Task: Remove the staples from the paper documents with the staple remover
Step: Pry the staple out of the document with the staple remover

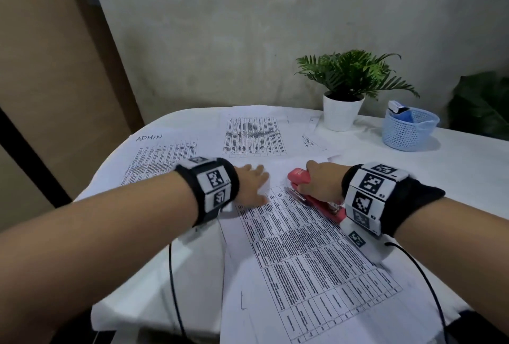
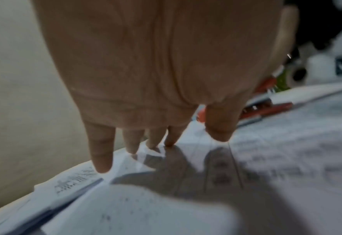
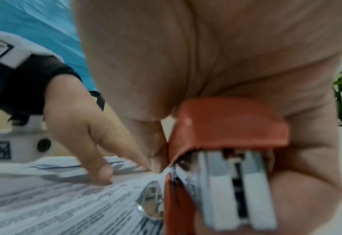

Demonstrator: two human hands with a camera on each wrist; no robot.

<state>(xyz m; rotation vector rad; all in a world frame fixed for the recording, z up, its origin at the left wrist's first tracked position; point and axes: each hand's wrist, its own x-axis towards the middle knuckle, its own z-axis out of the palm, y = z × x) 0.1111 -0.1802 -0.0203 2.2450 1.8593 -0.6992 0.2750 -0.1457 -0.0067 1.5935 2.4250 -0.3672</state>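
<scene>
A printed table document (image 1: 308,250) lies on the white table in front of me. My left hand (image 1: 252,183) presses flat on its top left corner with straight fingers (image 2: 104,152). My right hand (image 1: 321,178) grips a red stapler-shaped staple remover (image 1: 305,186), whose front end sits over the top edge of the document. In the right wrist view the red tool (image 3: 222,143) fills the palm, its metal parts (image 3: 232,190) facing the camera and its base on the paper (image 3: 55,206). No staple is visible.
More printed sheets (image 1: 253,137) lie spread further back, one marked ADMIN (image 1: 162,156). A potted plant in a white pot (image 1: 343,112) and a light blue basket (image 1: 407,130) stand at the back right. The table edge (image 1: 91,189) curves away on the left.
</scene>
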